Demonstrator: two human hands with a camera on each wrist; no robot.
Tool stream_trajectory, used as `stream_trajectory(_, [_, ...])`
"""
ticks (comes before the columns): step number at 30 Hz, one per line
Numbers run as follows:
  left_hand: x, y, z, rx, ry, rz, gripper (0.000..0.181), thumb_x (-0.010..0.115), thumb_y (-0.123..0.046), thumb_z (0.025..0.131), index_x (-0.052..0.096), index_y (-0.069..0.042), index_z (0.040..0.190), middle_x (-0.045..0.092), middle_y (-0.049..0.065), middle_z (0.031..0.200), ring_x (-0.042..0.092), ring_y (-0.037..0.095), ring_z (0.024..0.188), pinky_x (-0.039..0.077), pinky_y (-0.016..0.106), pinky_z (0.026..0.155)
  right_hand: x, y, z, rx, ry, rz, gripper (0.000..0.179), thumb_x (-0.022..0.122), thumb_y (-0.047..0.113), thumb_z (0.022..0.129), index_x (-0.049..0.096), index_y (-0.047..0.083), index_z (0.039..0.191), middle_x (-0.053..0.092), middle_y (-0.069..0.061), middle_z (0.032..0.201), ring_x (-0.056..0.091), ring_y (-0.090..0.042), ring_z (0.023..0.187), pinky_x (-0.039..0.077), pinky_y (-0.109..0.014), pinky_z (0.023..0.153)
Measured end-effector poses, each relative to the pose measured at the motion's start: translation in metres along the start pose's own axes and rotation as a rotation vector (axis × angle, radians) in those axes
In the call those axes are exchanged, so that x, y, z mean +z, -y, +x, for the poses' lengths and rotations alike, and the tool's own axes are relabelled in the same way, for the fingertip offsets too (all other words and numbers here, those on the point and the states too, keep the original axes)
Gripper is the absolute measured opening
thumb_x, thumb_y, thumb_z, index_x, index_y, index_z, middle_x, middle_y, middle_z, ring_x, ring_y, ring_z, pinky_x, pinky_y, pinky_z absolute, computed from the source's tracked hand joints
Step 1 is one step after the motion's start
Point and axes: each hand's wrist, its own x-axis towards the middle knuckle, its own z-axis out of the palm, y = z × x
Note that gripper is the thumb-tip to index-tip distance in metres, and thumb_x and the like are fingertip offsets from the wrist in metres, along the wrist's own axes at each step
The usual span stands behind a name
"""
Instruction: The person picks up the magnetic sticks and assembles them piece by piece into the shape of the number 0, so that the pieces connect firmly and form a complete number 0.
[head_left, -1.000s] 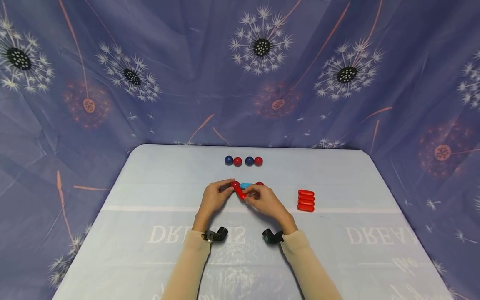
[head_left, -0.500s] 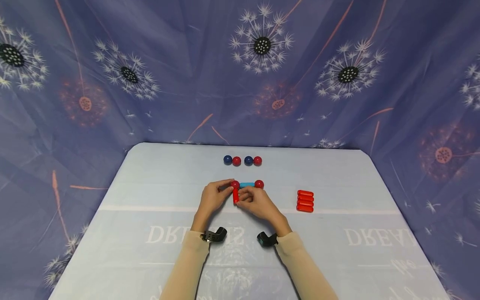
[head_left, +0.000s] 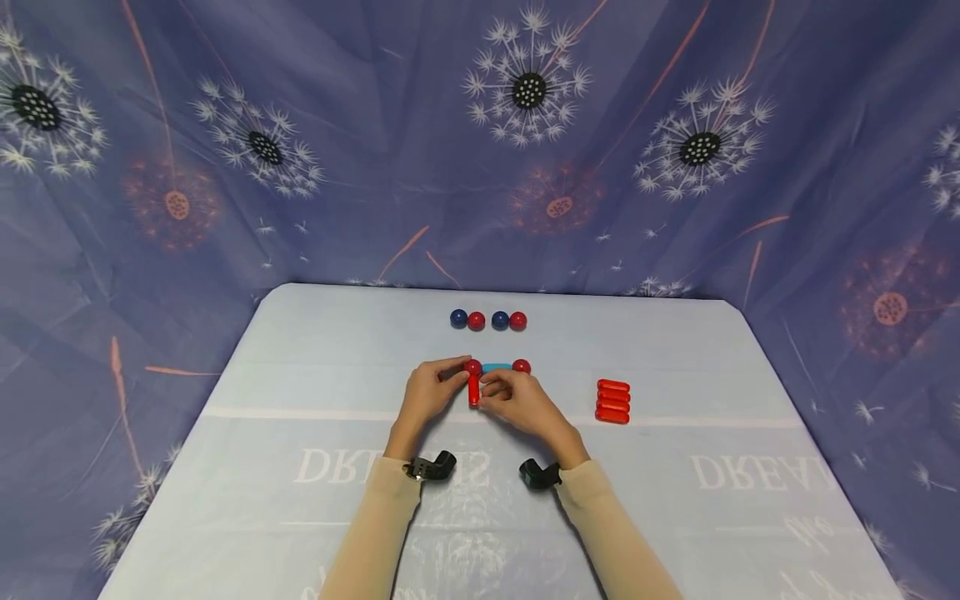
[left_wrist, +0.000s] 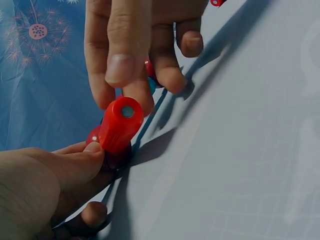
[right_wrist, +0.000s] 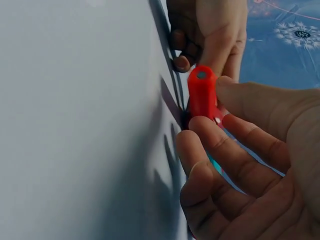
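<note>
My left hand (head_left: pixel 429 392) pinches a red ball (head_left: pixel 472 367) between thumb and fingers. A short red magnetic rod (head_left: pixel 474 390) extends from that ball towards me; in the left wrist view the rod (left_wrist: pixel 120 127) shows a grey metal disc in its free end. A light blue rod (head_left: pixel 496 367) joins the pinched ball to a second red ball (head_left: pixel 521 367) on its right. Just right of the red rod is my right hand (head_left: pixel 519 404), its fingers loosely bent. In the right wrist view its thumb and fingertips lie against or close beside the rod (right_wrist: pixel 202 95), without closing round it.
Behind the hands, a row of balls lies on the white-covered table (head_left: pixel 315 333): a dark blue ball (head_left: pixel 459 318), a red ball (head_left: pixel 476 321), then another blue and red pair. Several red rods (head_left: pixel 613 402) are stacked side by side at the right. A patterned purple cloth (head_left: pixel 375 167) hangs behind.
The red rod has swung from slanting right to pointing straight towards me. My right hand moved left with it, then shifted slightly right. My left hand keeps its pinch on the ball.
</note>
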Motion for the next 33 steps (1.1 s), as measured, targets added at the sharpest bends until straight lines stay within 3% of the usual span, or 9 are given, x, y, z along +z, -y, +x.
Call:
stream_trajectory(5, [0.001,0.0,0.0,-0.009,0.01,0.003,0.03,0.075,-0.024,0.095,0.076,-0.021,0.126,0.075,0.007,0.124,0.058,0.019,0.079,0.047,0.035,0.073,-0.016,0.002,0.003,-0.016,-0.012,-0.07,0.031,0.076,0.019,0.094,0.071,0.005,0.121,0.075,-0.001,0.102,0.067,-0.015,0.09,0.056,-0.033,0.083])
stream_trajectory(11, [-0.001,-0.001,-0.001,-0.029,0.013,-0.002,0.03,0.074,-0.024,0.096,0.076,-0.021,0.127,0.074,0.008,0.127,0.068,0.024,0.1,0.054,0.047,0.09,-0.045,0.005,0.014,-0.028,-0.033,-0.107,0.032,0.074,0.019,0.095,0.07,0.002,0.122,0.075,-0.005,0.102,0.067,-0.019,0.088,0.055,-0.032,0.075])
stream_trajectory(18, [0.0,-0.002,-0.001,-0.019,0.019,-0.006,0.03,0.073,-0.023,0.097,0.076,-0.021,0.127,0.072,0.01,0.129,0.068,0.03,0.119,0.052,0.051,0.101,-0.074,-0.005,0.038,-0.046,-0.04,-0.2,0.029,0.073,0.017,0.096,0.071,0.002,0.121,0.073,-0.01,0.107,0.07,-0.025,0.097,0.057,-0.039,0.084])
stream_trajectory(25, [0.0,-0.001,-0.002,-0.022,0.014,-0.01,0.031,0.074,-0.022,0.096,0.076,-0.021,0.126,0.073,0.01,0.127,0.069,0.029,0.115,0.053,0.051,0.099,-0.091,-0.017,0.058,-0.045,-0.049,-0.255,0.03,0.072,0.016,0.097,0.07,0.002,0.123,0.072,-0.015,0.119,0.068,-0.03,0.102,0.056,-0.044,0.089])
stream_trajectory(33, [0.003,0.0,-0.002,-0.009,-0.007,0.001,0.031,0.074,-0.02,0.095,0.076,-0.021,0.126,0.073,0.011,0.127,0.069,0.031,0.116,0.053,0.052,0.097,-0.101,-0.036,0.069,-0.019,-0.13,-0.246,0.042,0.071,0.014,0.096,0.063,0.0,0.135,0.066,-0.024,0.132,0.068,-0.038,0.111,0.055,-0.051,0.095])
